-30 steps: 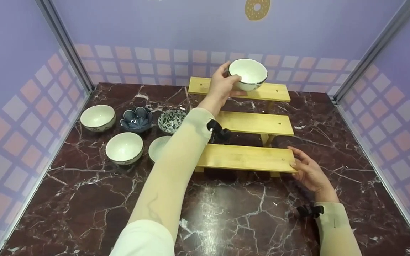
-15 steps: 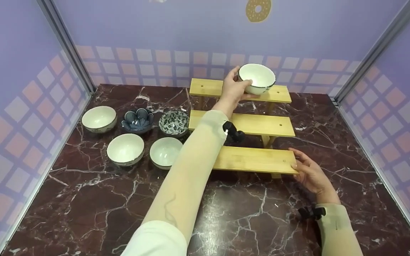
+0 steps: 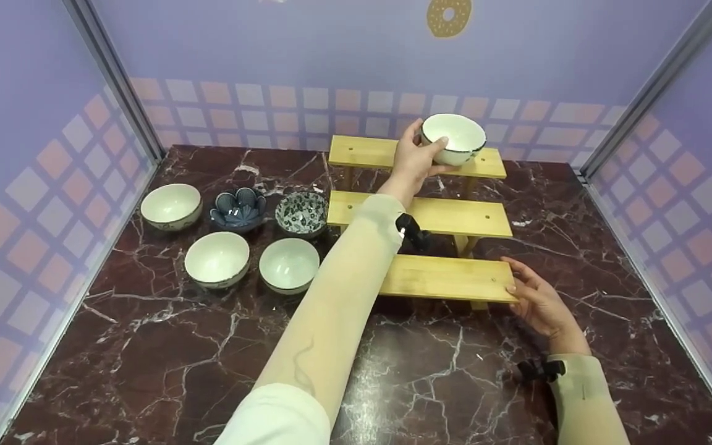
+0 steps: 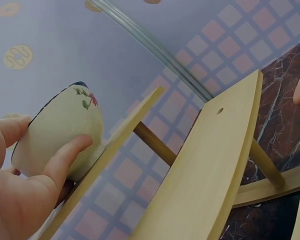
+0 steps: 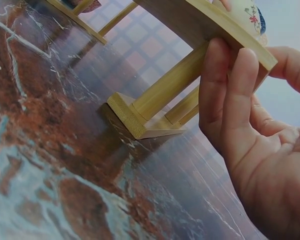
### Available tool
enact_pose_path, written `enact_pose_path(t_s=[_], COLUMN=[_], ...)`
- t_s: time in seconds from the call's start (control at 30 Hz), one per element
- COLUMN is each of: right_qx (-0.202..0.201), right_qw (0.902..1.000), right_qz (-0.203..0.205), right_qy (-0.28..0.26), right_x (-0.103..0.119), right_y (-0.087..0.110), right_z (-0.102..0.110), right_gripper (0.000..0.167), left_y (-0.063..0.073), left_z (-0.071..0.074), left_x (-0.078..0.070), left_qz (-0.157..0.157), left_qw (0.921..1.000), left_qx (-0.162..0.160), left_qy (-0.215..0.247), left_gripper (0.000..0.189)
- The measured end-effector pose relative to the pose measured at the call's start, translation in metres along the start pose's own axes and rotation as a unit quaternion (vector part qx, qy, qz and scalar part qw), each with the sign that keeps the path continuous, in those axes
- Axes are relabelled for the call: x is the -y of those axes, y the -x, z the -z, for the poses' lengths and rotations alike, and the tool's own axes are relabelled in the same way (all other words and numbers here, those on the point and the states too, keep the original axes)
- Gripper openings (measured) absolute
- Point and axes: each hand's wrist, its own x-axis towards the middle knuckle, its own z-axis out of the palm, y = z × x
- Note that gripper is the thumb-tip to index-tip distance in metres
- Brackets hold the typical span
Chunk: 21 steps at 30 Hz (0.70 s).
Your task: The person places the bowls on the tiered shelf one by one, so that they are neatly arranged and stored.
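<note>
A white bowl [image 3: 455, 133] with a dark rim is held by my left hand [image 3: 415, 157], thumb over the rim and fingers around its side. In the left wrist view a small red flower shows on the bowl [image 4: 60, 130]. Its base is at the right part of the top shelf [image 3: 362, 150] of a three-step wooden rack; I cannot tell whether it touches. My right hand [image 3: 541, 306] grips the right end of the lowest shelf [image 3: 442, 278]. The right wrist view shows its fingertips [image 5: 247, 60] against the board's underside.
Left of the rack, several bowls stand on the dark marbled table [image 3: 164, 371]: a blue petal-shaped bowl [image 3: 237, 211], a floral-patterned bowl [image 3: 301, 214], a pale bowl [image 3: 288, 266] and white bowls [image 3: 217, 259]. The middle shelf [image 3: 455, 216] lies beyond my left forearm. Tiled-pattern walls enclose the table.
My left hand has carried the bowl rightward along the top shelf and slightly lower, slowing in the last half second. The right hand keeps its grip on the lowest shelf.
</note>
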Motion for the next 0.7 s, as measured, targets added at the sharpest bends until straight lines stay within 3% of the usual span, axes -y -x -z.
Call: enact_pose_path(t_s=[0.27,0.7], right_qx=[0.015,0.009], right_qw=[0.9998,0.9999], right_qz=[-0.005,-0.003], right_qy=[-0.008,-0.003], right_x=[0.0016,0.0021], right_y=[0.001,0.0004], right_z=[0.0001,-0.0009], right_gripper=[0.052,0.051], left_y=[0.0003,0.0], left_z=[-0.0004,0.0026], left_x=[0.0023,-0.0034], left_qz=[-0.004,0.016], left_qw=[1.0,0.996], left_qx=[0.0,0.004], left_qy=[-0.007,-0.088], left_gripper=[0.078,0.081])
